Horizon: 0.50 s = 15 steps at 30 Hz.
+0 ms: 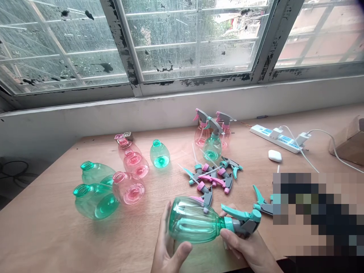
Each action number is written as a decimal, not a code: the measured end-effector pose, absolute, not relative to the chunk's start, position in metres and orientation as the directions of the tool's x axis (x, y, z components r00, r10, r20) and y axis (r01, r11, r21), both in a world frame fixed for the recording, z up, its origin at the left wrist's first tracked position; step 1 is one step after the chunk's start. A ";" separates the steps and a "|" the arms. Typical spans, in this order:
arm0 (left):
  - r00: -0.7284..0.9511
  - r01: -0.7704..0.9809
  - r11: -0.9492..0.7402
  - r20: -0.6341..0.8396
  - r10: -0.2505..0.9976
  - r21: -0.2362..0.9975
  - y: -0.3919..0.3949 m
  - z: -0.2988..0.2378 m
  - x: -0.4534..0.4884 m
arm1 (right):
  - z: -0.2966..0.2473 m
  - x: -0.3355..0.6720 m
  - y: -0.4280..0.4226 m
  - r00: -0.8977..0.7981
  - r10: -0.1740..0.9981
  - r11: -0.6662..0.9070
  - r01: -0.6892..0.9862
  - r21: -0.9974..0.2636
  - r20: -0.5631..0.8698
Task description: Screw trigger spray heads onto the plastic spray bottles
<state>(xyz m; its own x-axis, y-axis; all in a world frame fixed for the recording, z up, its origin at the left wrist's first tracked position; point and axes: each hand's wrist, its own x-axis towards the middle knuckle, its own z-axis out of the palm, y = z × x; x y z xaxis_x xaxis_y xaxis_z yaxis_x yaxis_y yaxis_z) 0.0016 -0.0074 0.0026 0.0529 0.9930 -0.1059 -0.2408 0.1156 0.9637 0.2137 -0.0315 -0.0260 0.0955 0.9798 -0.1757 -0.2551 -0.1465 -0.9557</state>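
Observation:
A green see-through spray bottle (pixel 195 220) lies sideways in the air above the table's front, its base toward the left. My left hand (pixel 167 246) is wrapped round the base end, thumb below. At the neck, my right hand (pixel 244 242) grips the turquoise collar of the grey and turquoise spray head (pixel 244 220), which sits on the bottle's mouth. Just behind the bottle lie several loose spray heads (pixel 216 176) in pink, turquoise and grey, with thin tubes. Another turquoise spray head (pixel 263 203) rests to the right, partly hidden by a blurred patch.
Pink bottles (pixel 129 189) and green bottles (pixel 96 201) without heads stand or lean at the left. A single green bottle (pixel 159 153) is near the middle. Three bottles with heads (pixel 212 146) stand at the back. A power strip (pixel 274 138) with cables and a white case (pixel 275 156) lie right.

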 end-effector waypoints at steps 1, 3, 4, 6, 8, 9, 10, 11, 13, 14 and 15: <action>0.030 -0.261 0.118 -0.114 0.993 0.958 -0.007 0.002 0.001 | -0.027 0.213 -0.032 0.099 0.980 -0.141 -0.263 -0.954 -0.172; 0.020 -0.258 0.134 -0.133 0.991 0.957 -0.006 0.002 0.001 | -0.029 0.214 -0.031 0.118 0.978 -0.138 -0.267 -0.954 -0.175; 0.033 -0.235 0.136 -0.132 0.991 0.962 -0.005 0.003 0.001 | -0.030 0.214 -0.031 0.133 0.976 -0.134 -0.271 -0.953 -0.175; 0.067 -0.170 0.120 -0.110 0.992 0.978 -0.005 0.005 0.001 | -0.029 0.214 -0.030 0.161 0.973 -0.110 -0.298 -0.948 -0.163; 0.100 -0.134 0.093 -0.080 0.992 0.987 -0.005 0.004 0.002 | -0.027 0.215 -0.029 0.171 0.975 -0.081 -0.336 -0.938 -0.145; 0.117 -0.133 0.085 -0.070 0.991 0.987 -0.006 0.003 0.002 | -0.026 0.215 -0.028 0.168 0.976 -0.075 -0.348 -0.934 -0.141; 0.132 -0.140 0.086 -0.067 0.989 0.986 -0.007 0.001 0.003 | -0.026 0.215 -0.028 0.165 0.976 -0.074 -0.351 -0.934 -0.140; 0.146 -0.151 0.092 -0.070 0.987 0.984 -0.008 -0.002 0.004 | -0.026 0.215 -0.028 0.164 0.976 -0.076 -0.347 -0.935 -0.141; 0.156 -0.166 0.108 -0.082 0.984 0.980 -0.011 -0.007 0.005 | -0.027 0.215 -0.028 0.169 0.975 -0.080 -0.338 -0.938 -0.144; 0.153 -0.171 0.114 -0.088 0.984 0.979 -0.012 -0.009 0.005 | -0.028 0.215 -0.028 0.171 0.975 -0.080 -0.336 -0.938 -0.144; 0.146 -0.177 0.122 -0.096 0.985 0.977 -0.013 -0.010 0.005 | -0.029 0.215 -0.029 0.173 0.975 -0.078 -0.336 -0.938 -0.143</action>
<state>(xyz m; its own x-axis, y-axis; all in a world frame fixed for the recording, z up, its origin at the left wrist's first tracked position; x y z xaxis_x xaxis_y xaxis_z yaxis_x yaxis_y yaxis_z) 0.0050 -0.0134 -0.0096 0.1463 0.9845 -0.0963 -0.1772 0.1218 0.9766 0.2149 -0.0286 -0.0291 0.1726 0.9745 -0.1432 -0.3363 -0.0783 -0.9385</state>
